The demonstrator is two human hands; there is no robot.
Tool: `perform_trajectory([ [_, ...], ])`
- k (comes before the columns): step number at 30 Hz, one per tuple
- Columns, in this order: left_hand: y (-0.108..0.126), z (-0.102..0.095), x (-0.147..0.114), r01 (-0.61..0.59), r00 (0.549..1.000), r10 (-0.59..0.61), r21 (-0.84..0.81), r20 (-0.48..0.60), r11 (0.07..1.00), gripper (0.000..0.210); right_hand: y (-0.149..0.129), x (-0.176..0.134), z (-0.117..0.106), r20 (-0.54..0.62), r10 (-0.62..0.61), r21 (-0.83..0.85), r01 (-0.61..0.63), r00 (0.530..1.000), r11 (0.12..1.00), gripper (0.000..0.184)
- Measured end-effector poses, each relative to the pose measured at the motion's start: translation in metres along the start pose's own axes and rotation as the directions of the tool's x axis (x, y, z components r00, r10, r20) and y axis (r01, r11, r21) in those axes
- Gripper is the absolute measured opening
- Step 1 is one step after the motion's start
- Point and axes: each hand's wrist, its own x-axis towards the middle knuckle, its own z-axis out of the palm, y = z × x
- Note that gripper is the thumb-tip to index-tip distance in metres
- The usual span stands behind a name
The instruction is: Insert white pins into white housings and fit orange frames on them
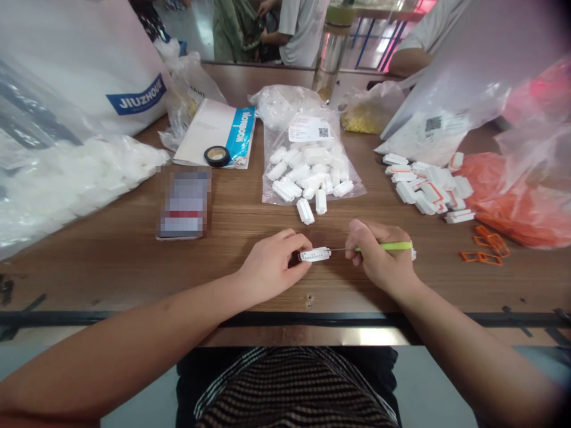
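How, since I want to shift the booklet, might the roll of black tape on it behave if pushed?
The roll of black tape lies flat on the booklet, so it would probably slide rather than roll. Its round ring suggests it may hold its shape when gripped. Small beside the booklet, it is likely light.

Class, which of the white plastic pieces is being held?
The piece in the left hand, with the green-handled tool at its right end; no hand touches the others.
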Motion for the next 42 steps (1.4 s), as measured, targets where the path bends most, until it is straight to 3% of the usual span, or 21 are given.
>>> perform_trajectory([
  [6, 0.001, -0.001, 0.0, 0.003, 1.0, -0.003, -0.006, 0.005, 1.0, 0.012, -0.002, 0.0, 0.001, 0.025, -0.023, -0.08, 0.025, 0.999, 0.997, 0.048],
  [12, -0.001, 0.0, 0.0, -0.012, 1.0, 0.012, -0.003, -0.011, 1.0, 0.012, -0.016, 0.003, 0.003, 0.175, -0.232, -0.306, 0.277, 0.957, 0.911, 0.044],
  [14, -0.001, 0.0, 0.0, -0.011, 1.0, 0.011, -0.004, -0.007, 1.0, 0.012, -0.016, 0.003, 0.003, 0.197, -0.249, -0.308, 0.301, 0.948, 0.902, 0.044],
  [19, 0.002, 0.0, 0.0, 0.009, 1.0, -0.009, -0.012, 0.007, 1.0, 0.015, -0.01, 0.0, 0.0, 0.082, -0.135, -0.139, 0.146, 0.987, 0.979, 0.048],
  [25, 0.001, 0.0, -0.001, 0.011, 1.0, -0.011, -0.006, -0.008, 1.0, 0.015, -0.006, -0.003, -0.002, 0.002, -0.085, -0.052, 0.085, 0.996, 0.995, 0.048],
  [42, 0.001, 0.0, 0.0, 0.013, 1.0, -0.013, -0.003, -0.004, 1.0, 0.013, 0.0, 0.001, 0.001, -0.014, 0.015, 0.03, -0.015, 1.0, 0.999, 0.047],
])
